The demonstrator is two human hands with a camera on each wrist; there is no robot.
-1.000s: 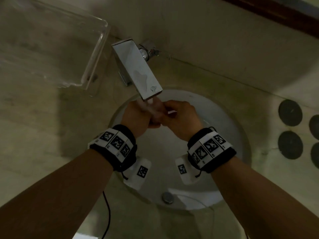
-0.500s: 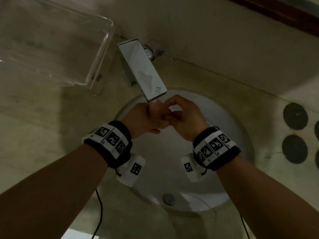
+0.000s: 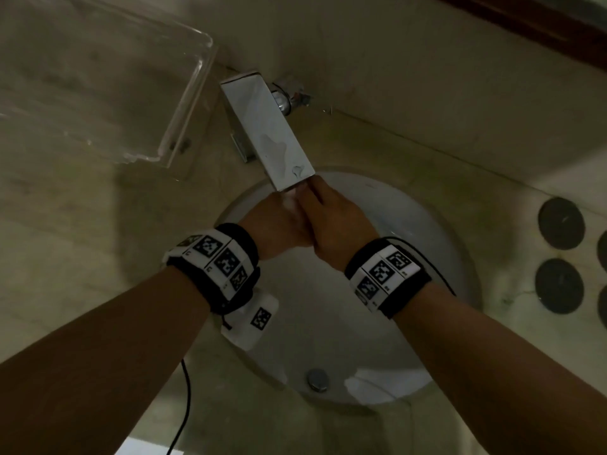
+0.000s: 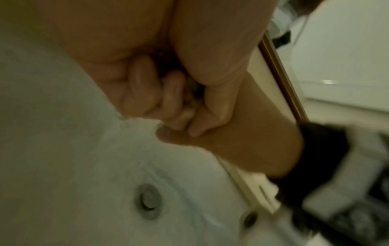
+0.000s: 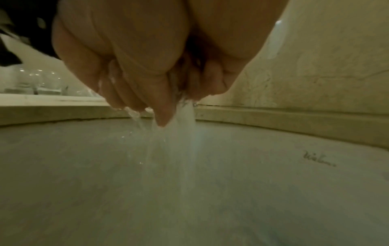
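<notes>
Both my hands meet under the flat metal tap spout (image 3: 269, 136), over the round white basin (image 3: 410, 231). My right hand (image 3: 335, 221) lies across my left hand (image 3: 276, 224), its fingers reaching toward the spout's tip. In the left wrist view the wet fingers (image 4: 145, 86) of my left hand curl in against my right hand. In the right wrist view my right hand (image 5: 147, 99) points down with its fingers close together. Water (image 5: 181, 141) streams off them into the basin. Neither hand holds any object.
A metal drain plug (image 3: 317, 379) sits at the near side of the basin. A clear plastic tray (image 3: 98, 77) stands on the stone counter at back left. Dark round discs (image 3: 561, 223) lie on the counter at right. A black cable (image 3: 187, 405) hangs below my left wrist.
My hands have slid over each other under the spout. The right hand now covers more of the left, and its raised fingers have come down flat.
</notes>
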